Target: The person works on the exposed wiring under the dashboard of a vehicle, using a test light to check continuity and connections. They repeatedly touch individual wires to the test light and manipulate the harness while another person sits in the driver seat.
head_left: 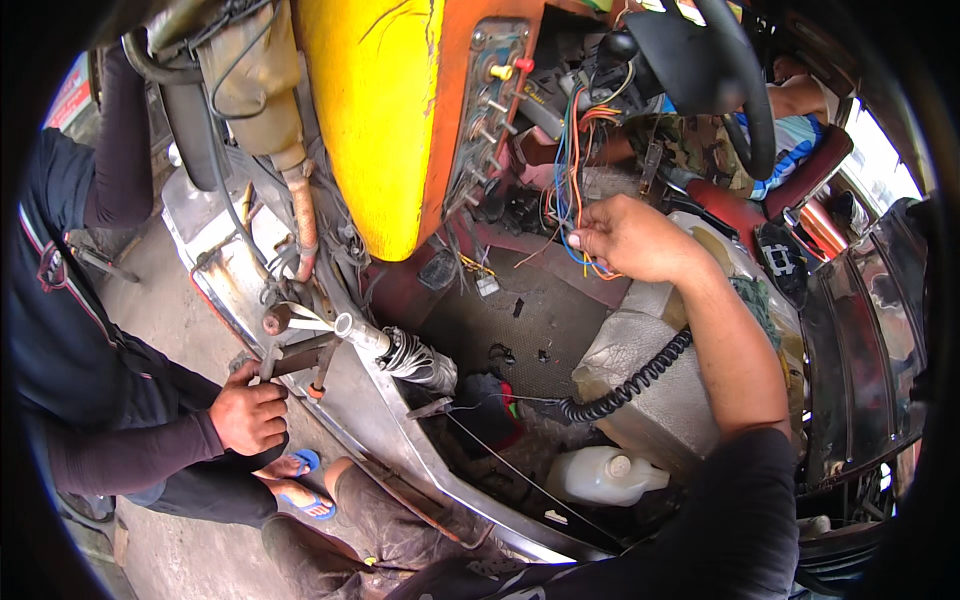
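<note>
My right hand (610, 235) is closed on a loose bundle of thin colored wires (568, 170), blue, orange, red and others, which hang at the right of a metal panel (480, 120) with small levers and studs. A yellow-and-orange housing (370, 120) bears that panel. Below my hand are a small white connector (487, 283) on short wires and a dark floor mat (470, 325). A black coiled cable (630, 385) runs under my forearm over a silvery padded cover (625, 345). My left hand is not in view.
At left, a co-worker in dark clothes (80, 320) grips a metal fitting with one hand (245, 410). Another person (785, 150) lies back on a red seat behind the steering wheel (760, 150). A white jug (590, 475) lies low beside a metal side rail (370, 420).
</note>
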The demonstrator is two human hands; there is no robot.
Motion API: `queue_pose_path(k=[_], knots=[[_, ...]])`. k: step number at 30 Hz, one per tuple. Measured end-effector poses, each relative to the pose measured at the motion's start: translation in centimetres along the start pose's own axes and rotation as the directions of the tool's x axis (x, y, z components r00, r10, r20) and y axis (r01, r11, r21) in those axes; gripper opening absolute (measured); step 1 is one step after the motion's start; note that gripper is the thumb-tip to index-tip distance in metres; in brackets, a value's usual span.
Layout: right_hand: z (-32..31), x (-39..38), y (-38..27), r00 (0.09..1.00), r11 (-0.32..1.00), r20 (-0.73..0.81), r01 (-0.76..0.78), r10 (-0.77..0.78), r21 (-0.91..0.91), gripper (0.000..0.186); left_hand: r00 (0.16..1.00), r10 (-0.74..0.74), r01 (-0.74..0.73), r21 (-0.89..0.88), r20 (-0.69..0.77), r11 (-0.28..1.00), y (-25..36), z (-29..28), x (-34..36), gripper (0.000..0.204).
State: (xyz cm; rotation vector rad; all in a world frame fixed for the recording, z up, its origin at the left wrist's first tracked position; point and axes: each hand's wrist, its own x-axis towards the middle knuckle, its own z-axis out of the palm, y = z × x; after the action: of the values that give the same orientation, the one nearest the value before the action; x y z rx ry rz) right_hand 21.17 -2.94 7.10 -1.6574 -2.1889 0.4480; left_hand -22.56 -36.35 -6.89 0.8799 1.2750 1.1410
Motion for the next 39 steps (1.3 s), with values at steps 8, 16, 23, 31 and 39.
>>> queue_pose_path(k=[8,16,23,31,39], knots=[[-4.9,-6.8,-5.5,0.952,0.957,-0.104,0.290,-0.289,-0.010,0.033,0.878,0.180,-0.290,0.194,0.443,0.937,5.0,11.3,7.4,0.041],[2.3,-9.3,-9.3,0.532,0.687,0.435,0.557,-0.727,0.467,0.041,0.816,0.077,-0.160,0.097,0.572,0.982,5.3,16.4,12.8,0.045],[0.2,-7.7,-7.3,0.739,0.783,0.269,0.609,-0.618,0.126,0.014,0.918,-0.052,-0.086,0.325,0.393,0.942,5.2,13.5,14.1,0.044],[3.8,-8.6,-9.1,0.659,0.733,0.330,0.650,-0.676,0.203,0.019,0.709,0.456,-0.637,0.212,0.537,0.741,4.9,16.7,12.2,0.077],[-6.4,-6.5,-1.6,0.945,0.933,-0.140,0.253,-0.295,-0.256,0.022,0.775,0.469,-0.543,0.068,0.424,0.837,4.0,16.7,17.2,0.017]])
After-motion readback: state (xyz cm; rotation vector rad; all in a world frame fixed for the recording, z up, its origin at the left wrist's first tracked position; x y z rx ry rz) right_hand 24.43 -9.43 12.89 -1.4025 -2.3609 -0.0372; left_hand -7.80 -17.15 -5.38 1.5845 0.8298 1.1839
